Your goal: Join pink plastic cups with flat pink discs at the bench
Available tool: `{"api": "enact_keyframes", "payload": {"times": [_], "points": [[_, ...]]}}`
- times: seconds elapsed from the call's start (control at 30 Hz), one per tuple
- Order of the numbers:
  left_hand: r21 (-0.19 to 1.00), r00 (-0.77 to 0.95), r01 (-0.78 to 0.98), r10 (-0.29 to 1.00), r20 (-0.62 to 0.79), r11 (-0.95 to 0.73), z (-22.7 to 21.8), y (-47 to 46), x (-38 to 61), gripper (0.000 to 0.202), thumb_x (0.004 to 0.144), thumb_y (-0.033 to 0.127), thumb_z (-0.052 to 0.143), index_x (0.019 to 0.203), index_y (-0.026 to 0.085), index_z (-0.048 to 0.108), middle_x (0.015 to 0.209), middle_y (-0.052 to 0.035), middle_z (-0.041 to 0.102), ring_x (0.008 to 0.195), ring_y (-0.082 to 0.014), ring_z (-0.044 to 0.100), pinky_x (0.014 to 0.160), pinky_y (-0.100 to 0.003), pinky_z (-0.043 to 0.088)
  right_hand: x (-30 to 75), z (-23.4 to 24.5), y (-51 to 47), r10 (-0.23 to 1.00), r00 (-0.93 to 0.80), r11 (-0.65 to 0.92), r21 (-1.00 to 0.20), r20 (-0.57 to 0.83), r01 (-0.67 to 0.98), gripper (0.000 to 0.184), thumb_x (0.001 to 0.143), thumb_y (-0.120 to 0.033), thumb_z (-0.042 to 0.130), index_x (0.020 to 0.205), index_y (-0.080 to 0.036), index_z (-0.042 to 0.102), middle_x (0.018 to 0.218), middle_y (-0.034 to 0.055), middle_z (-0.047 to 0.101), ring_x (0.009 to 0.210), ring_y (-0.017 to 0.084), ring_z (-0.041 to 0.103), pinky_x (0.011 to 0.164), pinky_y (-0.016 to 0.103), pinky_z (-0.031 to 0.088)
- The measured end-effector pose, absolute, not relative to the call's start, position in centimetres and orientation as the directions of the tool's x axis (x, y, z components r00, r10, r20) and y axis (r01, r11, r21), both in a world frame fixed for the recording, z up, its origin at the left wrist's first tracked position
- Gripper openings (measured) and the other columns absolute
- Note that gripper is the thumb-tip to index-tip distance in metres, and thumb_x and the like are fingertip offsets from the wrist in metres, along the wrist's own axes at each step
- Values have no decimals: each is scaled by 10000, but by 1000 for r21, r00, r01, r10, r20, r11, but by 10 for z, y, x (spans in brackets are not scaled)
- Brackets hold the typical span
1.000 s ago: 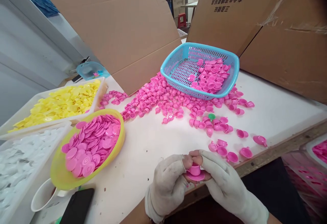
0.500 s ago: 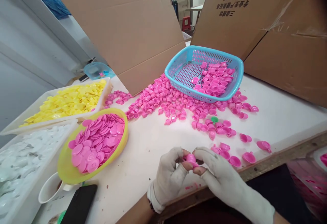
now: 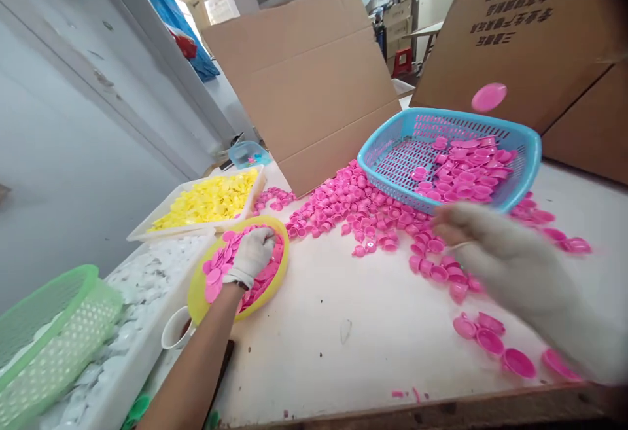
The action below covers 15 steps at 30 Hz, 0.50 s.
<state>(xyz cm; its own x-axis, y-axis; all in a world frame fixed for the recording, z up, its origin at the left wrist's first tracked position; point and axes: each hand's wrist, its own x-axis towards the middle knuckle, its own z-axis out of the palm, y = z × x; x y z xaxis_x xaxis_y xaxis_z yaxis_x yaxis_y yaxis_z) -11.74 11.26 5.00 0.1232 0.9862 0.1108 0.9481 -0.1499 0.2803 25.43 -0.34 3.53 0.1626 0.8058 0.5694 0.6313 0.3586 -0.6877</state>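
Observation:
My left hand (image 3: 252, 256), in a white fingertip-less glove, reaches into the yellow bowl (image 3: 196, 292) of flat pink discs (image 3: 214, 277). Its fingers are curled down among the discs, and what they hold is hidden. My gloved right hand (image 3: 495, 260) is smeared by motion over the loose pink toy cups (image 3: 439, 273), near the front of the blue basket (image 3: 375, 178). Nothing is clearly visible in its fingers. A pink saucer-like piece (image 3: 489, 97) is in mid-air above the basket's back rim. Pink pieces (image 3: 466, 168) are heaped in the basket's right part.
A tray of yellow pieces (image 3: 209, 201) and a tray of white pieces (image 3: 142, 273) stand at the left, with a green mesh basket (image 3: 53, 332) and a white cup (image 3: 176, 329). Cardboard panels (image 3: 318, 89) rise behind the table.
My hands have parted from the pink piece they held together. The left went into the yellow bowl, the right towards the blue basket. A pink piece is now airborne. The view has turned left.

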Motion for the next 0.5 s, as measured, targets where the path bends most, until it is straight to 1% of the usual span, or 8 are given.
{"api": "enact_keyframes", "payload": {"times": [0.07,0.13,0.2,0.27,0.33,0.4,0.43,0.5], "points": [[255,122,958,992,43,-129,37,127,-130,85,729,189,531,665,171,583,698,-41,635,693,-189,571,684,-281,416,229,8,7,878,48,315,-650,477,692,182,845,-234,514,992,-201,617,853,45,672,746,191,635,643,303,503],[247,120,961,992,39,-125,25,132,-135,58,691,162,545,635,174,545,649,-33,604,647,-183,546,640,-280,389,209,-18,25,931,-16,242,-584,364,775,173,833,-154,491,950,-169,617,883,65,653,823,193,619,709,299,497],[252,114,960,992,52,-123,19,132,-137,63,684,139,525,637,179,511,643,-22,583,633,-172,525,623,-275,369,197,-38,46,960,42,107,-503,275,858,232,813,-114,505,1017,-143,611,994,110,630,923,203,599,780,302,481],[273,109,954,992,60,-121,20,128,-138,78,688,144,516,632,185,481,631,-9,562,618,-161,508,610,-268,359,191,-51,63,968,90,30,-465,234,885,249,784,-95,542,1014,-142,623,991,132,622,920,217,596,781,312,474],[308,94,945,993,69,-111,24,123,-140,90,701,180,523,633,188,466,629,-1,551,617,-156,501,602,-263,357,188,-59,72,972,91,18,-455,217,890,205,759,-63,557,916,-156,650,896,127,628,880,226,600,759,316,472],[356,65,930,995,81,-90,28,116,-141,85,712,224,528,656,189,475,643,3,548,624,-154,499,597,-259,364,189,-63,72,977,62,34,-441,202,897,202,750,-23,530,831,-159,656,824,123,625,888,233,595,769,314,464],[385,49,920,995,83,-77,30,113,-142,70,714,239,525,681,187,492,650,5,548,624,-151,499,594,-256,370,190,-65,69,979,44,47,-434,198,900,218,752,-13,512,832,-155,656,824,127,624,911,238,589,784,315,458],[450,20,892,997,75,-52,31,108,-143,92,714,253,511,764,181,539,641,17,538,600,-143,493,580,-251,383,194,-67,61,981,7,78,-422,195,903,253,759,-22,492,909,-148,651,893,139,625,973,247,569,825,323,444]]}}
